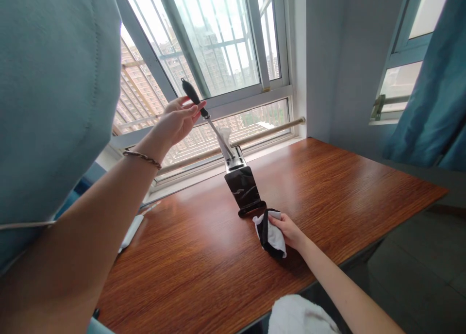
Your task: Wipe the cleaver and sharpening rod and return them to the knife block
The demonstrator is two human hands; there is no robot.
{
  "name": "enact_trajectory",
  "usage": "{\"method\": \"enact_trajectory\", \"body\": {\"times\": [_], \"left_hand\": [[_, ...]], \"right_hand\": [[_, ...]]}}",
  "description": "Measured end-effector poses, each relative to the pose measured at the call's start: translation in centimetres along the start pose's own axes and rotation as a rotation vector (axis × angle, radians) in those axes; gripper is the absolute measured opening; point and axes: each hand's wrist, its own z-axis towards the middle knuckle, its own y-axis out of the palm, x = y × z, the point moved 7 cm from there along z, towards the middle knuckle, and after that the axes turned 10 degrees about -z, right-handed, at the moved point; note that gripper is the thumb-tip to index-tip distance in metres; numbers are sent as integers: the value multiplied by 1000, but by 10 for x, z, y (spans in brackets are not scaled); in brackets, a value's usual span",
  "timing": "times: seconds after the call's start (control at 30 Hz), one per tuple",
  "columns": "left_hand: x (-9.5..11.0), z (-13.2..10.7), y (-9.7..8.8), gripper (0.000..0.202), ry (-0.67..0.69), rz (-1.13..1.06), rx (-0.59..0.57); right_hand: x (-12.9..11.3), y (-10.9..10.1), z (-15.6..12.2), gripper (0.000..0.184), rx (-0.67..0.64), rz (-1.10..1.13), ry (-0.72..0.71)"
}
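Observation:
My left hand (179, 119) is raised in front of the window with its fingers closed round the black handle of a knife (209, 120). The knife's blade slants down into a slot at the top of a black knife block (243, 186) standing on the wooden table (327, 188). My right hand (287, 229) rests on the table just in front of the block, gripping a black and white cloth (271, 234).
A large barred window (214, 42) runs behind the table, with a wooden rail (269, 130) along its sill. Teal curtains hang at the left (54, 106) and right (433, 91). A white towel (300, 317) lies at the table's near edge. A flat white object (131, 231) sits at the left.

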Motion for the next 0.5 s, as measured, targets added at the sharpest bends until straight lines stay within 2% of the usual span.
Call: {"method": "enact_trajectory", "body": {"times": [0.17,0.5], "left_hand": [[-14,0,19,52,55,36,-57],[-17,-3,23,67,-11,171,-103]], "right_hand": [[4,-1,1,24,6,-5,3],[4,-2,1,27,3,-23,12]]}}
